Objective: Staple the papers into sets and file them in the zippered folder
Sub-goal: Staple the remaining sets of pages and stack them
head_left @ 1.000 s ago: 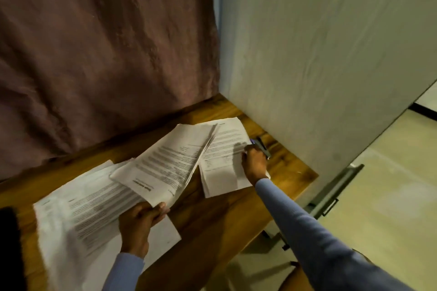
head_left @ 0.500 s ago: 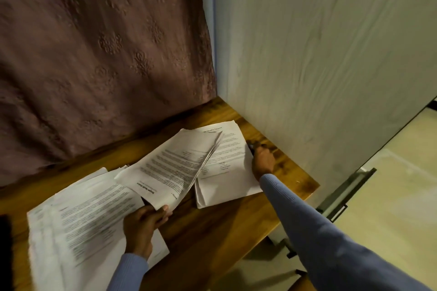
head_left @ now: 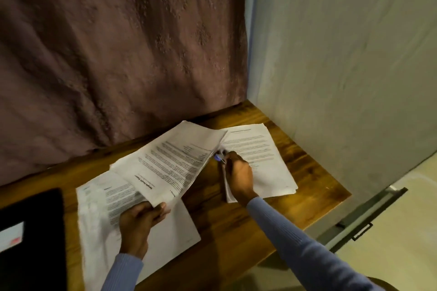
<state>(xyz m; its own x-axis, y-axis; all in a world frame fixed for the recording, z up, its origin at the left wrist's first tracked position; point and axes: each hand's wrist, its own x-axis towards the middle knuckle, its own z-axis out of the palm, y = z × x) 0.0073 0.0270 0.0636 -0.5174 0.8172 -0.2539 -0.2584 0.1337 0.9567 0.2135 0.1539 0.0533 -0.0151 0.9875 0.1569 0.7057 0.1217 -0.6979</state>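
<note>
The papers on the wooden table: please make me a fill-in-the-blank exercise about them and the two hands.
1. The left hand holds up a set of papers by its ____ corner.
2. The right hand grips a small ____ stapler.
3. The right hand rests on the paper pile nearest the ____ wall.
4. All piles lie on a ____ table.

Missing words: near; blue; grey; wooden

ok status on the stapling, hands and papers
Left hand grips paper set, lifted. Right hand holds stapler at set's corner. Loose stacks underneath, nothing blocking.
</note>
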